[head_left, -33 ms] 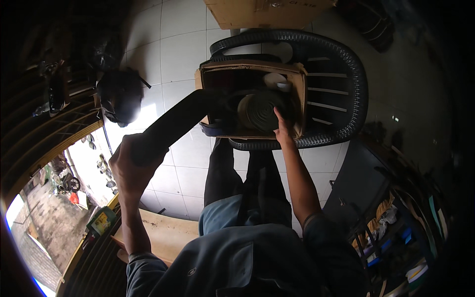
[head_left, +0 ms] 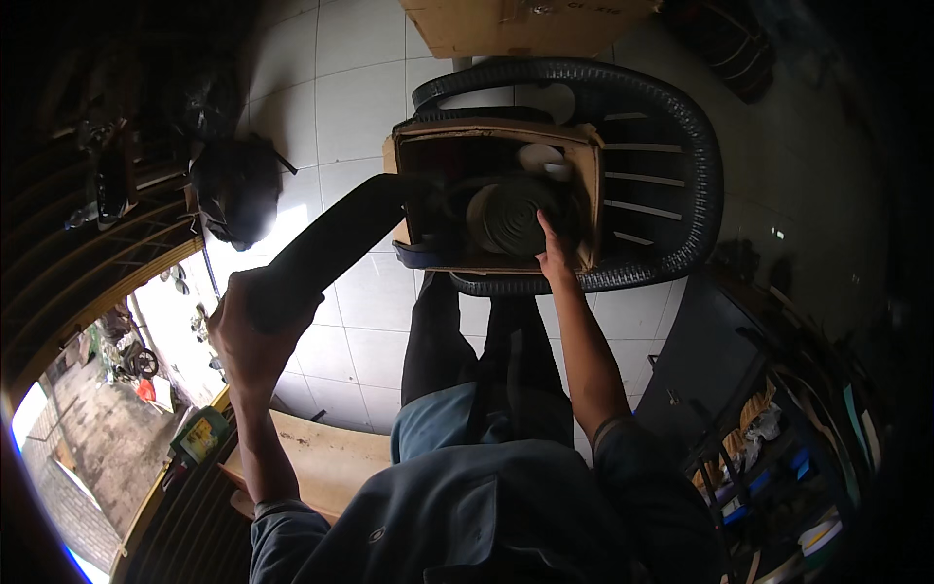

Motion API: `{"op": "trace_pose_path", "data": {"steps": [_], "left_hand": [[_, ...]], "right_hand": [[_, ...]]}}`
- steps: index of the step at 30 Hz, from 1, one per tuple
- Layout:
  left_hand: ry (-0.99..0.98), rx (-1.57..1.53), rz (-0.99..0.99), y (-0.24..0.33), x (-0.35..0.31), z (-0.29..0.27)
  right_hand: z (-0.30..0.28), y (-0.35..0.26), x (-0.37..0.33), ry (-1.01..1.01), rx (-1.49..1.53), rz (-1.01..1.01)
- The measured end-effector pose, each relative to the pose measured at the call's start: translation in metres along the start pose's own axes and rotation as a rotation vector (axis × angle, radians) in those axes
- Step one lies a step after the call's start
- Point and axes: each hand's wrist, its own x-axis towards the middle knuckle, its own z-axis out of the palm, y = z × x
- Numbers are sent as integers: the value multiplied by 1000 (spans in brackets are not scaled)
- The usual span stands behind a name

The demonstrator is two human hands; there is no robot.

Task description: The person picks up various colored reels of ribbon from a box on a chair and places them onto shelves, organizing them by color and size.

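Note:
A wide dark strap stretches slantwise from a coiled roll in an open cardboard box. My left hand, to the left of the box and nearer me, is closed around the strap's free end. Over the box's near right corner, my right hand grips the roll's right side, its thumb on the coils; the other fingers are mostly hidden. Beyond the roll, a white rounded object sits in the box. Deep shadow hides the rest of the contents.
The box rests on a black plastic chair. A larger cardboard box stands beyond it. Left lies a dark bag on the tiled floor; a wooden bench is near my left arm. Cluttered shelving stands at right.
My left hand has shifted slightly left and toward me, drawing the strap along. My right hand stays on the roll.

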Motion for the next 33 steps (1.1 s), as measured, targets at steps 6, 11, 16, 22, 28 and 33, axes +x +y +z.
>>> {"op": "trace_pose_path", "data": {"steps": [6,11,16,22,28,33], "left_hand": [[140,52,-11,-15,-15,-36],[164,-10,-77,-2,-28,-57],[99,-171,-137,16,-33,-80],[-64,-304,161,19,-16,-94],[-169,-380,530,35,9,-114],[-275,-641,608,38,16,-117]], "right_hand": [[5,2,1,8,63,82],[-7,15,7,100,-17,159],[-29,-8,-5,63,-581,-166],[38,-164,-223,-674,-350,-952],[68,-211,-362,-943,-814,-1190],[48,-173,-397,-555,-537,-1308]]}}
